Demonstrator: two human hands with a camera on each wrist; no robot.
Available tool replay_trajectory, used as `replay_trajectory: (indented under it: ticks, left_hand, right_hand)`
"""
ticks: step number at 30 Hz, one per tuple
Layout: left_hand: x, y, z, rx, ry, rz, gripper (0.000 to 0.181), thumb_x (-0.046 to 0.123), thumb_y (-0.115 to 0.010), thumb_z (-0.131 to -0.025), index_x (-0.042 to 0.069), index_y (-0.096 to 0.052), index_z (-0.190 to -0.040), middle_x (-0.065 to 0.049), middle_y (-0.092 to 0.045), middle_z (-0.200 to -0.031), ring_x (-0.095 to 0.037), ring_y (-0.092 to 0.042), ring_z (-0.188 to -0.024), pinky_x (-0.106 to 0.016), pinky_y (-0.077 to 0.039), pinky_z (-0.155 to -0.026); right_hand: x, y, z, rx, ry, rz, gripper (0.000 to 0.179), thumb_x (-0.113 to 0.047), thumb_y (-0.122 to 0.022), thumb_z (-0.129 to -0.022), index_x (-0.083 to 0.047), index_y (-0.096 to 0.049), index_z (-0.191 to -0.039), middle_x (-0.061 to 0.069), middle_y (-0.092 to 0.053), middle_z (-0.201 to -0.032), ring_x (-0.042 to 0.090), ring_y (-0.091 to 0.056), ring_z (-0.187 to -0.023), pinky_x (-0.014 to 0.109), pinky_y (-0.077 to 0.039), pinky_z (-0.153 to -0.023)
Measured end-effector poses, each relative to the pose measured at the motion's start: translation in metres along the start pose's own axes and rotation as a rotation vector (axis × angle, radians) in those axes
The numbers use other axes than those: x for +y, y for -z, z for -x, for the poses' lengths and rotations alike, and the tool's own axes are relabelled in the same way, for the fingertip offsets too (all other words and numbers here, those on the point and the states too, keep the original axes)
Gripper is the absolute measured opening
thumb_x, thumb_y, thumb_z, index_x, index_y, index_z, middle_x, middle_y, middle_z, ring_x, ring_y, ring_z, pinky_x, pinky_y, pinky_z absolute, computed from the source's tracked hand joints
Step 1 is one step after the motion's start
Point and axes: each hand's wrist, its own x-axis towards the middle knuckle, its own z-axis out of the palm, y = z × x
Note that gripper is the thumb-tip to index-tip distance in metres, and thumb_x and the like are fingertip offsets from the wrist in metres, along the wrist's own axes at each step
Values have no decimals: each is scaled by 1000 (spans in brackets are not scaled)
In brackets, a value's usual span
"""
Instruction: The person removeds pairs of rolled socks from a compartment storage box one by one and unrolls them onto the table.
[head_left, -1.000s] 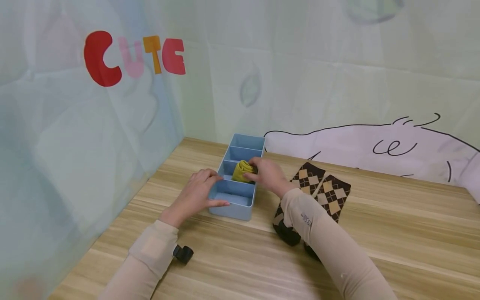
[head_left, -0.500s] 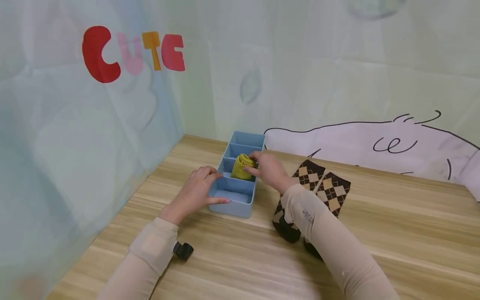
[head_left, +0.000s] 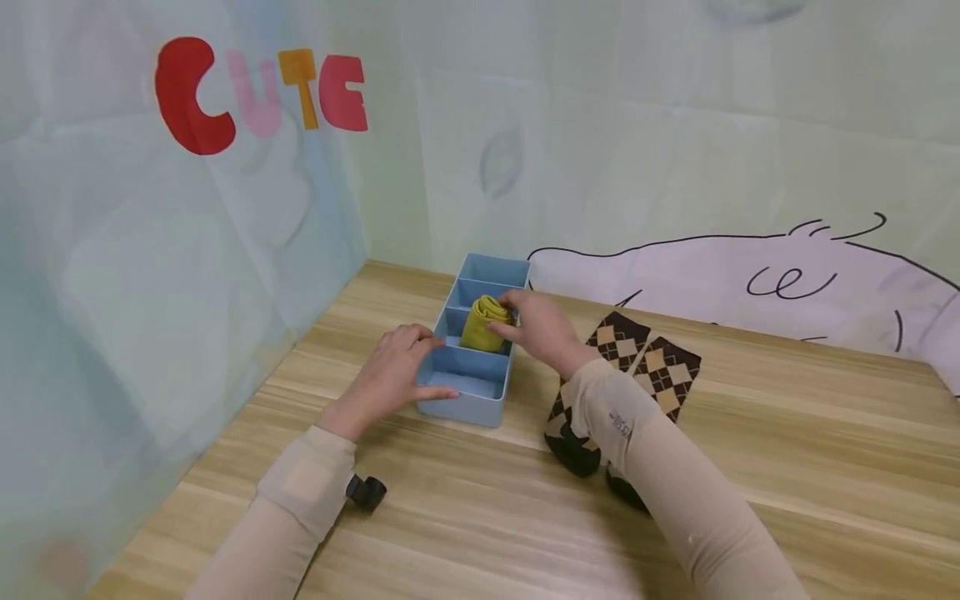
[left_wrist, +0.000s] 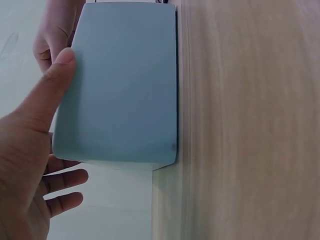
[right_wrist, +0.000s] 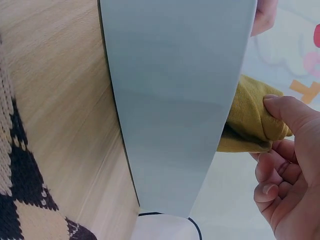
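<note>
Right of my right hand (head_left: 543, 333), diamond-patterned socks (head_left: 666, 379) lie on the worktop (head_left: 810, 450); beyond, I see a line-drawn figure (head_left: 847, 300); past my left hand (head_left: 386, 371), colourful lettering (head_left: 302, 71).

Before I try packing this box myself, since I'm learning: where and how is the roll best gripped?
Probably pinch the roll by its upper end, coming in from the right, as the right hand does. That end stands above the rim of the box, free to grasp, while its lower part sits down inside a compartment.

Both forearms (head_left: 697, 483) reach forward; the left hand (head_left: 386, 371) has its thumb spread from the fingers, the right hand (head_left: 546, 330) pinches with thumb and forefinger.
</note>
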Motion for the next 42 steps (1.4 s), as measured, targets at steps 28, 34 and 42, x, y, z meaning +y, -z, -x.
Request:
replay_trajectory:
  ticks: [28, 34, 42]
  left_hand:
    - [13, 4, -1, 67, -61, -22, 77, 56, -76, -70, 2, -62, -122, -14, -58, -118, -32, -52, -114, -48, -40, -100]
    - [16, 4, -3, 65, -66, -21, 75, 55, -76, -71, 1, -61, -123, -14, -58, -118, -32, -52, -113, -49, -40, -100]
    - [22, 2, -5, 86, -79, -2, 73, 53, -77, -71, 2, -63, -121, -13, -60, -113, -30, -54, -106, -47, -42, -97]
  right_hand:
    - [-7, 18, 10, 85, 41, 10, 46, -35, -64, -91, -3, -61, -123, 11, -67, -116, 24, -65, -100, 38, -52, -90]
    - [-7, 23, 14, 93, 34, 25, 46, -36, -64, -91, -3, -60, -124, 12, -67, -117, 25, -65, -102, 38, -52, -90]
    - [-5, 30, 18, 115, 40, 26, 42, -34, -66, -90, -3, -62, -119, 10, -68, -111, 23, -65, -95, 37, -53, -86]
